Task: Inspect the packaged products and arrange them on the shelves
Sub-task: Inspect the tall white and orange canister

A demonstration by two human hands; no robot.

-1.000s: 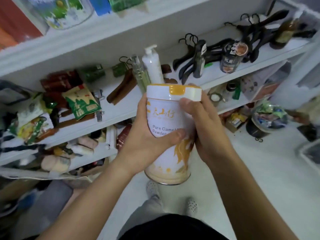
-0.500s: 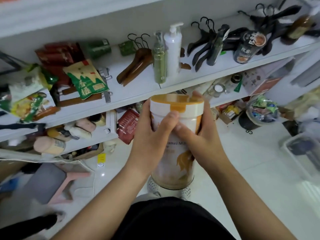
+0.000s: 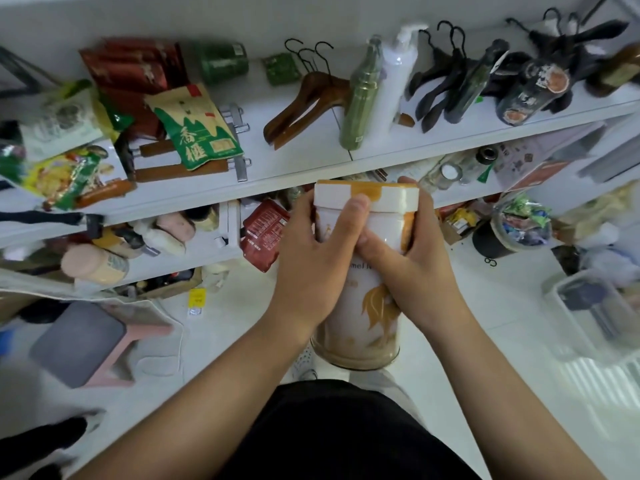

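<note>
**Item: canister (image 3: 367,317).** Tall round tin. The body is white, with an orange-gold leaf motif on the lower front and a metallic rim at the base. The printed lettering is mostly covered; only "mel" shows between the two hands. The lid (image 3: 391,200) is white with an orange band and tab across the top.

**Position.** Held in mid-air, roughly upright, with the base tipped slightly toward the person. It is in front of the torso and above the floor (image 3: 225,341). The lid is level with the front edge of the upper shelf (image 3: 311,157).

**Left hand (image 3: 311,258).** Grips the canister's left side. The fingers (image 3: 349,220) are curled round it, and the thumb lies across the front with its tip touching the lid's lower edge.

**Right hand (image 3: 412,268).** Grips the right side. The thumb is on the front, touching the left thumb. One fingertip shows behind the lid's far rim.

**Upper shelf, left to right.**
- green pouch (image 3: 199,129), lying flat
- wooden hangers (image 3: 304,102)
- green bottle (image 3: 360,98), just beside the white pump bottle (image 3: 394,81)
- black hangers (image 3: 440,84)
- dark jar (image 3: 530,91), on its side

**Lower shelf.** Red pouch (image 3: 263,233), just left of the left hand.

**Floor.** Grey-topped stool (image 3: 79,341), at left.
</note>
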